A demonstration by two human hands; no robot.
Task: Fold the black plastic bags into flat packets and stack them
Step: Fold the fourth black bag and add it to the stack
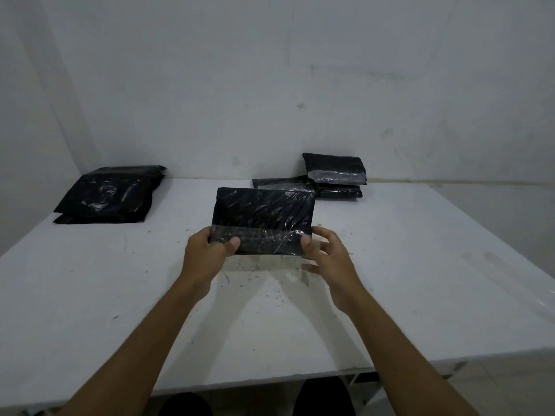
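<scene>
Head view: folded bag is pinched by left hand & right hand above worktop; unfolded pile far-left, packet stack behind.

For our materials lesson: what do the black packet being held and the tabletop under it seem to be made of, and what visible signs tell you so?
Black packet: thin glossy plastic film, judging by its fine crinkles and bright glints; a paler strip runs along its near edge.
Tabletop: hard, matt white surface, scuffed and speckled with dirt; possibly painted board or laminate, but the picture cannot settle which.
</scene>
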